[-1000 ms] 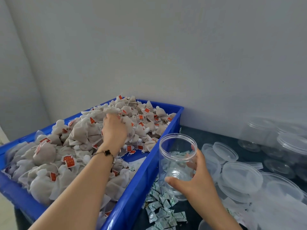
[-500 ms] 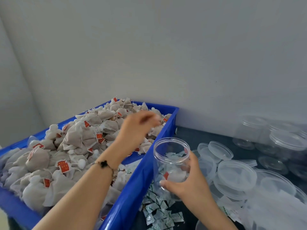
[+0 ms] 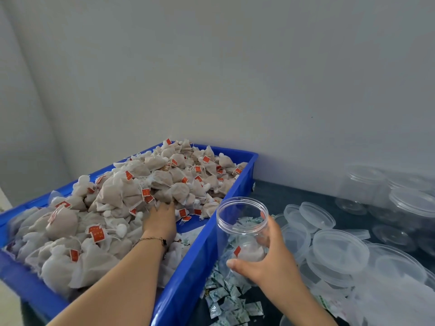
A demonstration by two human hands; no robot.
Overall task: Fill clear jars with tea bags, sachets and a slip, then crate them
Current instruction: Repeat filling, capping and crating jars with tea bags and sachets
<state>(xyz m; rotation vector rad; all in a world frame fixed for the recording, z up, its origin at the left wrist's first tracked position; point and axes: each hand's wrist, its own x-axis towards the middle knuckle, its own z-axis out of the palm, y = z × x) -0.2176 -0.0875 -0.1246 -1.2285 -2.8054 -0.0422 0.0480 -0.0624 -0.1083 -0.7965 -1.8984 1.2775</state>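
Note:
A blue crate [image 3: 204,243] heaped with beige tea bags [image 3: 122,194] bearing red tags fills the left. My left hand [image 3: 161,220] lies palm down in the heap, its fingertips buried among the bags, so I cannot see whether they grip one. Just right of the crate, my right hand [image 3: 270,262] grips a clear open jar [image 3: 242,215] from the side and holds it upright. One tea bag with a red tag [image 3: 250,251] lies at the jar's bottom. Small green-and-white sachets [image 3: 226,300] are strewn on the dark table under the jar.
Several clear lids [image 3: 339,250] are piled right of the jar. More clear jars [image 3: 362,182] stand at the back right against the grey wall. Clear plastic wrapping [image 3: 388,300] lies at the lower right. The crate's right wall runs close to the jar.
My left hand lifted a tea bag from the heap, swung right to the jar, and has returned to the heap. The jar, empty before, now has one tea bag in it.

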